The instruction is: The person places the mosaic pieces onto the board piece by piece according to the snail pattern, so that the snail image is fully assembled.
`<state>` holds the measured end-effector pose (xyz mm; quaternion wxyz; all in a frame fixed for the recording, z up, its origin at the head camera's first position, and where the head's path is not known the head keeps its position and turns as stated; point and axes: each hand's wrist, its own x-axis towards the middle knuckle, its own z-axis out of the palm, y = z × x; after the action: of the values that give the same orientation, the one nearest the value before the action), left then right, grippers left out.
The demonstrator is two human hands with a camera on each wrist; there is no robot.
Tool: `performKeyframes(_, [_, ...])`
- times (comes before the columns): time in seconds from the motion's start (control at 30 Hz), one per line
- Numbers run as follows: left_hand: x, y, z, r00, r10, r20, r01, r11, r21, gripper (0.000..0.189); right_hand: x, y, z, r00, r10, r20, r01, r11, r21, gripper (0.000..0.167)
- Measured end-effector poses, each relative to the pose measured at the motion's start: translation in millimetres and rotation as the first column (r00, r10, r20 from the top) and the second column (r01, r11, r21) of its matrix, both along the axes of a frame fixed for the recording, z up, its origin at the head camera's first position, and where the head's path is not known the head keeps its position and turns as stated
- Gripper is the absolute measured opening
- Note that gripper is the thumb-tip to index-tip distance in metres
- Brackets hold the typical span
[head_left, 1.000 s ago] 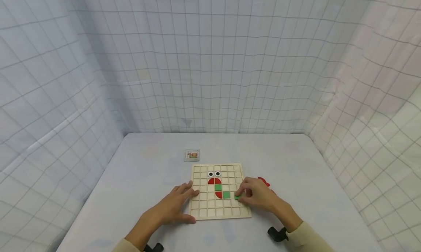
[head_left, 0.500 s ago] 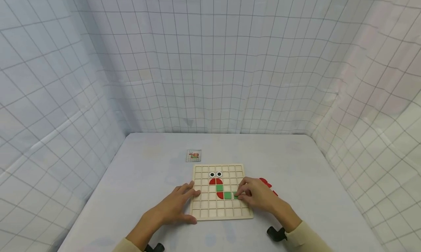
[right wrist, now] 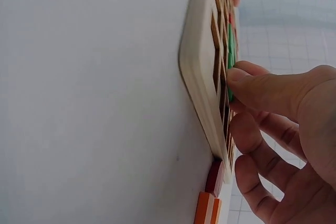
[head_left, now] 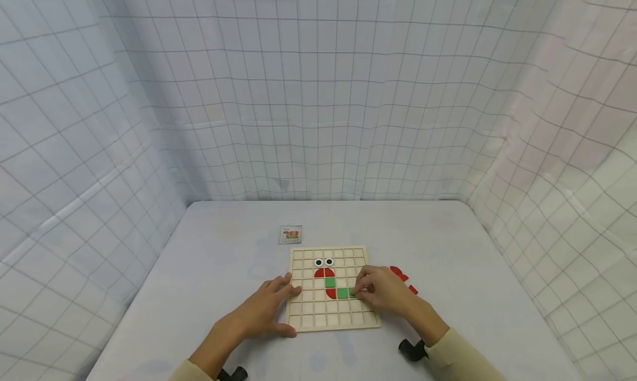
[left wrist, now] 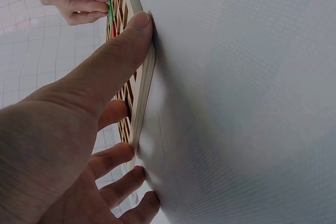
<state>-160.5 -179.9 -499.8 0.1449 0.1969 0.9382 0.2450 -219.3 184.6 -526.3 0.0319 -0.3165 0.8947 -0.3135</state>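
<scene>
A pale wooden grid board (head_left: 306,321) lies on the white table. My right hand (head_left: 380,288) pinches a green square tile (head_left: 352,292) between thumb and fingers, low over a cell right of another green square tile (head_left: 342,293). In the right wrist view the held green tile (right wrist: 230,88) stands at the grid's surface, partly behind the thumb. My left hand (head_left: 264,309) rests at the board's left side, thumb on the near corner and fingers spread along the edge. Two round eye pieces (head_left: 324,262), red quarter-round pieces (head_left: 330,293) and a green tile (head_left: 330,282) sit in other cells.
Loose red pieces (head_left: 396,270) lie on the table right of the board. In the right wrist view, a dark red piece (right wrist: 214,178) and an orange piece (right wrist: 205,208) are beside its edge. A small picture card (head_left: 291,234) lies behind the board. Grid-patterned cloth walls (head_left: 318,93) surround the table.
My right hand has moved slightly left with the green tile, bringing it beside the green tile in the same row. The left hand keeps its place at the board.
</scene>
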Motion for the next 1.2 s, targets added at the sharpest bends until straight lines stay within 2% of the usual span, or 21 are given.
performKeyframes(0.2, [-0.6, -0.9, -1.2, 1.000, -0.009, -0.009, 0.009, 1.000, 0.002, 0.097, 1.8, -5.2, 2.6, 0.999, -0.033, 0.014, 0.033, 0.999, 0.004, 0.010])
performKeyframes(0.67, [-1.9, -0.2, -2.1, 1.000, 0.001, -0.004, -0.001, 1.000, 0.002, 0.097, 1.3, -4.5, 3.2, 0.999, -0.039, 0.011, 0.038, 0.999, 0.029, 0.012])
performKeyframes(1.2, [-2.7, -1.1, -1.6, 1.000, -0.011, -0.009, 0.011, 1.000, -0.016, 0.099, 0.1, 0.7, 1.6, 0.999, -0.007, 0.042, 0.008, 1.000, -0.007, 0.014])
